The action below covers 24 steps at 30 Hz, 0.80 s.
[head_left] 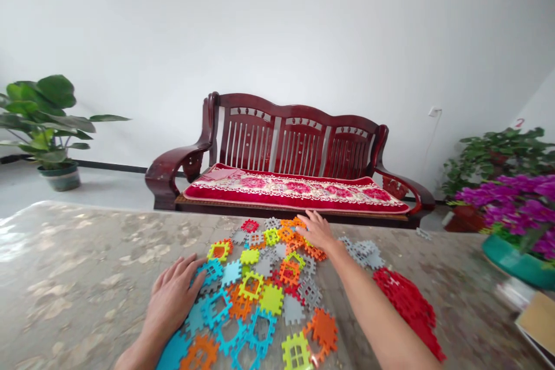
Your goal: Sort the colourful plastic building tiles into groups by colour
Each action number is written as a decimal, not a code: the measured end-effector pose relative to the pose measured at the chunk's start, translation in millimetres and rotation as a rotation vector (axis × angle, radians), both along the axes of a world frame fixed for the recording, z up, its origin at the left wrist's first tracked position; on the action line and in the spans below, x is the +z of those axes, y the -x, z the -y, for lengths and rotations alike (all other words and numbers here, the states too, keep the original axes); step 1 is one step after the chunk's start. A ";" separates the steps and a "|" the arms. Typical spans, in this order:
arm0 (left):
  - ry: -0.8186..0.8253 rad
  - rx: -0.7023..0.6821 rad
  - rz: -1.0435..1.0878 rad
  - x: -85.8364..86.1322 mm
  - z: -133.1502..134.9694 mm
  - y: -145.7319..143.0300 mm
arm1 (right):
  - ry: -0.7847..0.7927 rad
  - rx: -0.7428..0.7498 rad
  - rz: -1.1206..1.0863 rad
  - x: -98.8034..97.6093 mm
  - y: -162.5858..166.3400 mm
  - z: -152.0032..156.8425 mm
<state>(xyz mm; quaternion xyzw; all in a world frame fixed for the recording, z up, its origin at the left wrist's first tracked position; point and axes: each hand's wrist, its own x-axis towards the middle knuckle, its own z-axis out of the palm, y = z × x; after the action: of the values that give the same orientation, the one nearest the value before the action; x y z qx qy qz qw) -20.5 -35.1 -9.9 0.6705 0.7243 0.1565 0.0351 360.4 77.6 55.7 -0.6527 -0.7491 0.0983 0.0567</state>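
Note:
A heap of flat plastic interlocking tiles (pixel 264 283) in blue, orange, yellow-green, grey and red lies spread on the marbled table (pixel 78 266). My left hand (pixel 171 298) rests flat with its fingers apart on the blue tiles at the heap's left edge. My right hand (pixel 317 230) reaches to the far side of the heap, fingers stretched over orange tiles, holding nothing that I can see. A separate stack of red tiles (pixel 407 300) lies right of my right forearm, and several grey tiles (pixel 364 251) sit beyond it.
A dark red wooden bench (pixel 281 150) with a flowered red cushion stands behind the table. A potted green plant (pixel 47 127) is at far left. Purple flowers in a teal pot (pixel 515 214) and some papers (pixel 535 318) occupy the table's right side.

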 end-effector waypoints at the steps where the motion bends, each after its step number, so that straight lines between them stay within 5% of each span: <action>1: 0.003 0.000 0.003 0.6 0.2 0.0 | 0.049 0.023 -0.015 -1.1 7.6 -2.6; 6: 0.009 0.007 0.029 4.0 1.5 -1.1 | 0.165 0.157 -0.042 -6.4 25.2 3.2; 15: -0.049 0.022 0.149 1.8 -0.3 0.8 | 0.058 0.298 -0.066 4.4 21.1 46.4; 20: -0.061 0.046 0.195 2.7 -0.5 0.8 | -0.078 0.150 -0.102 13.7 49.0 18.8; 24: -0.065 0.040 0.185 3.2 0.9 -0.4 | 0.004 0.165 -0.074 6.8 86.2 -11.7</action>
<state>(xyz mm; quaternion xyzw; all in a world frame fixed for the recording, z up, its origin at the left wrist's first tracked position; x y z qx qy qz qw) -20.1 -36.0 -6.7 0.6395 0.7257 0.2420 0.0769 274.2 89.3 62.5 -0.5849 -0.7974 0.1282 0.0749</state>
